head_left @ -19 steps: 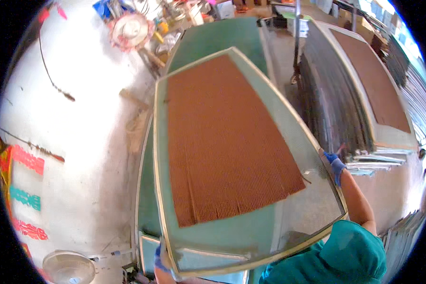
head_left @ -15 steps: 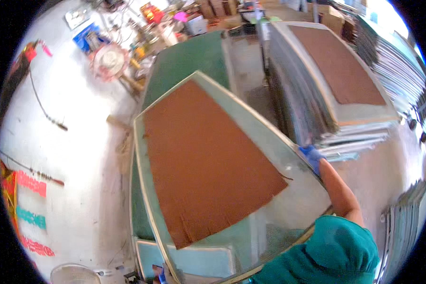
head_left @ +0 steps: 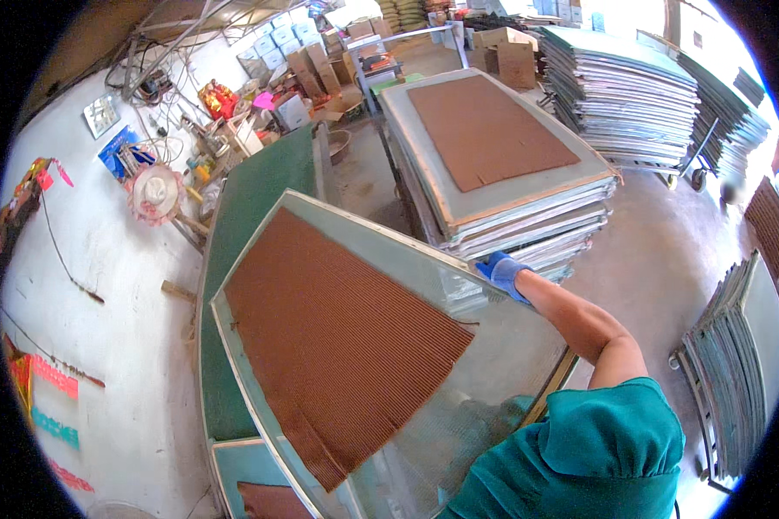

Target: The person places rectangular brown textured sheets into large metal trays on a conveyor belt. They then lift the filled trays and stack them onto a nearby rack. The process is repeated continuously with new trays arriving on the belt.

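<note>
My right hand (head_left: 504, 273), in a blue glove, is closed on the far right edge of a large screen frame (head_left: 506, 346) with pale rails and a see-through mesh. On the mesh lies a brown ribbed sheet (head_left: 346, 337), wrinkled along its near edge. The frame is tilted above a long green-topped table (head_left: 260, 186). Below its near left side, a second frame (head_left: 242, 458) shows part of another brown sheet (head_left: 273, 502). My left hand is out of view.
Beyond my right hand stands a stack of frames (head_left: 528, 229), topped by a brown sheet (head_left: 489, 130). Taller stacks (head_left: 619, 95) on wheeled carts stand at the far right. More frames lean upright (head_left: 731, 355) at the near right. A straw hat (head_left: 156, 195) hangs on the left wall.
My view has swung to the right and up. My right hand still grips the frame. My left hand, at the lower left before, has dropped out of view, and a brown sheet now shows there.
</note>
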A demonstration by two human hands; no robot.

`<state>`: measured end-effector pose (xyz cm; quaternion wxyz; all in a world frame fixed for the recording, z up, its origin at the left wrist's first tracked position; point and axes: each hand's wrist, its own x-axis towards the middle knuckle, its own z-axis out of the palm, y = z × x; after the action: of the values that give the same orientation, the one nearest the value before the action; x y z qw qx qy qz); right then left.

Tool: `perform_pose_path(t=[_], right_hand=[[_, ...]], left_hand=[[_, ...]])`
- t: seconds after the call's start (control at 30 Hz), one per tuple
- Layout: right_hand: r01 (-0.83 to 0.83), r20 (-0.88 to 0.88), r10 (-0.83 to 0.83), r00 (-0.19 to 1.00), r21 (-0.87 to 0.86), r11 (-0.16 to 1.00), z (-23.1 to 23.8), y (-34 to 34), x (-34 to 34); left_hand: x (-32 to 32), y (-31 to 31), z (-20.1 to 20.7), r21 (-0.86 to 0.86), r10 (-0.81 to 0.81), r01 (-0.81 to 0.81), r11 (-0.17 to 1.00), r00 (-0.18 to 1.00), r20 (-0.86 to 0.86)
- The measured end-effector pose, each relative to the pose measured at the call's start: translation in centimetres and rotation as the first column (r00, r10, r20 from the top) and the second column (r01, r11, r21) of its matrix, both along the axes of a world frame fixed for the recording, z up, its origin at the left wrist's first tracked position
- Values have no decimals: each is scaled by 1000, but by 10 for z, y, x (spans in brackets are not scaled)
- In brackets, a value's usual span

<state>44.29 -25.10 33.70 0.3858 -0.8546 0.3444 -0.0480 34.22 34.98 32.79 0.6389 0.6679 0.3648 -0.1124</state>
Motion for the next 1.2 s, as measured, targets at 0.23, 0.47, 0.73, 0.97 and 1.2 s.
perform_pose_path(t=[0.23, 0.47, 0.73, 0.97, 1.2], right_hand=[[136, 98, -152, 984, 151, 979, 10, -93, -32], [291, 176, -431, 885, 513, 807, 5, -263, -44], [496, 197, -601, 775, 401, 770, 27, -515, -40], [576, 152, -692, 706, 447, 685, 11, -635, -29], [576, -174, -569, 804, -10, 817, -32, -698, -27]], left_hand=[[25, -114, 34, 107, 35, -49, 993, 991, 129], [140, -287, 20, -2, -137, 140, 990, 971, 197], [292, -532, -14, -29, -335, 400, 916, 802, 494], [368, -685, 10, -15, -510, 573, 820, 741, 436], [390, -713, -56, 175, -546, 519, 837, 817, 187]])
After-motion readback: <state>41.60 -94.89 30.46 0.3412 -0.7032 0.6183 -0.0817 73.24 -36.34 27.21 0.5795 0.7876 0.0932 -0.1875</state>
